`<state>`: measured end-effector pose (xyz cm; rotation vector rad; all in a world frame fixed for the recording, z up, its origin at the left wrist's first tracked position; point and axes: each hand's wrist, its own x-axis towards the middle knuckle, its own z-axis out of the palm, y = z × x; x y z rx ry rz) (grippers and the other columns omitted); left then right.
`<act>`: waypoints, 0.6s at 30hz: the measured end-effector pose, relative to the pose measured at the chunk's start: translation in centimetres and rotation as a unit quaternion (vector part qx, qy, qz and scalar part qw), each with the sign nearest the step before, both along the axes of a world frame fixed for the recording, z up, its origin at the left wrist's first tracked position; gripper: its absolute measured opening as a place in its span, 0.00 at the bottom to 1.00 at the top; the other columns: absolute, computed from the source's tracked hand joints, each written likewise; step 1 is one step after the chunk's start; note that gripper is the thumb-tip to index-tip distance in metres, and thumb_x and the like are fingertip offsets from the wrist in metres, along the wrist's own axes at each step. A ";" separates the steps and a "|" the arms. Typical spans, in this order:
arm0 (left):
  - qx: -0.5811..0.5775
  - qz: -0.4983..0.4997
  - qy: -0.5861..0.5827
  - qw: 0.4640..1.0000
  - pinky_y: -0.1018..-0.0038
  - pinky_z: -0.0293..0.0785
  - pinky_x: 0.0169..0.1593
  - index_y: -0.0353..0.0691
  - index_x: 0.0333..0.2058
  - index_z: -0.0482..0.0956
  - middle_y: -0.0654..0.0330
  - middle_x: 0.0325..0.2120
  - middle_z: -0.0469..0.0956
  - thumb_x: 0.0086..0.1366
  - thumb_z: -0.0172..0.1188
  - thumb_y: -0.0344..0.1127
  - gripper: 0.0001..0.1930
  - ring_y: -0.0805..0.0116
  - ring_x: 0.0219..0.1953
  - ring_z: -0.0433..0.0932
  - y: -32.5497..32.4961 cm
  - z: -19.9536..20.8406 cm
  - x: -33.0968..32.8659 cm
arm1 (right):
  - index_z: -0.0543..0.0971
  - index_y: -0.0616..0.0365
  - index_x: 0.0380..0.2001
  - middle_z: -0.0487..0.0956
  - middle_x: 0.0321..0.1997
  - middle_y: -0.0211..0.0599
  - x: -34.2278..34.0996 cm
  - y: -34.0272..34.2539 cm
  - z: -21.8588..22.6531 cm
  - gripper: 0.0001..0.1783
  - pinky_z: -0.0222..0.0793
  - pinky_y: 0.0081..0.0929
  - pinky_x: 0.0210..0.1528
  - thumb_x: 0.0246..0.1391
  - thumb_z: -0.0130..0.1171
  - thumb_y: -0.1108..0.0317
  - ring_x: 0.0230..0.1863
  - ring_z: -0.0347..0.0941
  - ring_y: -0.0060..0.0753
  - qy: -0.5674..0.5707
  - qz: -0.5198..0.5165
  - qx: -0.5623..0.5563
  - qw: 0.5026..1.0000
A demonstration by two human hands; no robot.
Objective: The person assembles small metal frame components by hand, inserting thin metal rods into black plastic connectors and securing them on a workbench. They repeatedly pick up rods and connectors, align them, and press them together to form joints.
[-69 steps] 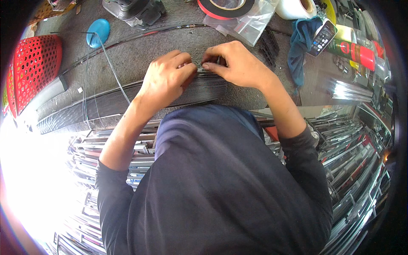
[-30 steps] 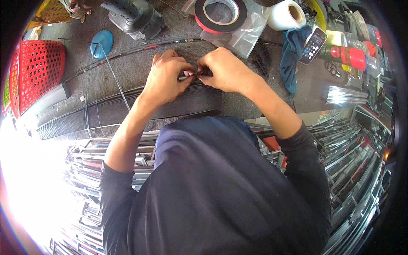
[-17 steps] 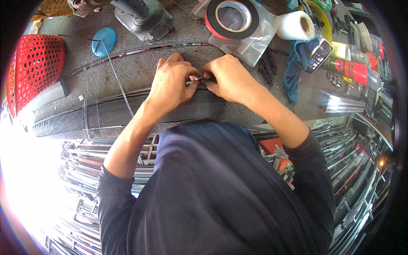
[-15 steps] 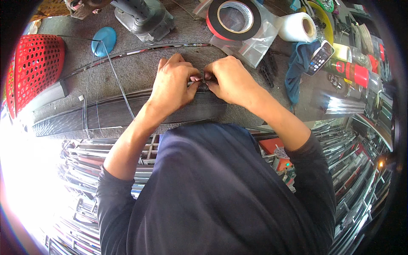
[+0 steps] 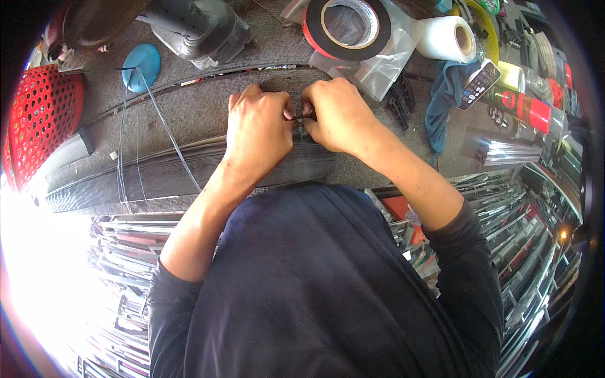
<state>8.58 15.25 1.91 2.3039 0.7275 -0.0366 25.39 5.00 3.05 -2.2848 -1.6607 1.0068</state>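
My left hand (image 5: 259, 126) and my right hand (image 5: 340, 116) meet with fingertips almost together above the workbench. Both are closed in a pinch at a small dark piece (image 5: 300, 120), mostly hidden by the fingers, so its kind cannot be made out. Beneath my left wrist lies a long stack of thin black pleated mesh (image 5: 170, 173), running off to the left and ending below my right hand. Thin pale cords (image 5: 165, 107) cross the stack and lead up to a blue round disc (image 5: 142, 67).
A red perforated basket (image 5: 44, 120) stands at left. Toward the back are a grey tool (image 5: 201, 38), a black-and-red tape roll (image 5: 348, 28) on clear plastic bags and a white film roll (image 5: 446, 39). Right of these lie a blue cloth (image 5: 443, 104) and a remote-like keypad device (image 5: 480, 85).
The view has shifted slightly, so the basket, disc and grey tool appear farther left. My left fingers have curled in more tightly; both hands stay close together at the same spot.
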 end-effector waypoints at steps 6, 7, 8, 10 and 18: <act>-0.007 -0.013 0.007 1.000 0.51 0.77 0.58 0.41 0.37 0.91 0.60 0.31 0.91 0.58 0.77 0.31 0.08 0.49 0.48 0.86 0.5 0.0 0.3 | 0.90 0.63 0.37 0.91 0.38 0.54 1.4 1.2 0.4 0.10 0.85 0.50 0.53 0.49 0.75 0.74 0.47 0.90 0.61 0.023 0.052 -0.042 0.998; -0.023 -0.019 -0.016 0.999 0.51 0.77 0.58 0.41 0.38 0.91 0.59 0.32 0.92 0.58 0.78 0.32 0.09 0.49 0.48 0.86 0.8 0.0 0.1 | 0.90 0.63 0.38 0.91 0.39 0.54 1.8 1.2 0.6 0.10 0.85 0.50 0.53 0.51 0.76 0.73 0.47 0.90 0.60 0.058 0.045 -0.041 0.996; -0.044 -0.024 -0.026 0.998 0.50 0.77 0.59 0.40 0.39 0.91 0.59 0.33 0.92 0.58 0.78 0.33 0.10 0.49 0.49 0.86 1.1 0.2 -0.3 | 0.91 0.63 0.39 0.91 0.40 0.53 2.0 0.9 0.9 0.10 0.84 0.49 0.53 0.53 0.77 0.72 0.48 0.90 0.59 0.091 0.036 -0.045 0.994; -0.063 -0.042 -0.073 0.994 0.50 0.77 0.62 0.40 0.46 0.92 0.55 0.40 0.91 0.58 0.81 0.37 0.18 0.47 0.52 0.85 1.5 0.6 -1.5 | 0.92 0.61 0.41 0.91 0.40 0.52 1.9 -0.4 1.6 0.10 0.84 0.49 0.52 0.56 0.77 0.70 0.45 0.90 0.57 0.128 -0.002 0.016 0.992; 0.086 -0.112 -0.069 0.988 0.51 0.71 0.69 0.43 0.66 0.85 0.57 0.61 0.79 0.42 0.91 0.48 0.49 0.51 0.65 0.77 -2.6 3.6 -7.7 | 0.78 0.54 0.73 0.79 0.70 0.43 -4.0 -10.5 3.9 0.57 0.69 0.56 0.76 0.38 0.91 0.52 0.72 0.71 0.57 -0.052 -0.004 0.135 0.989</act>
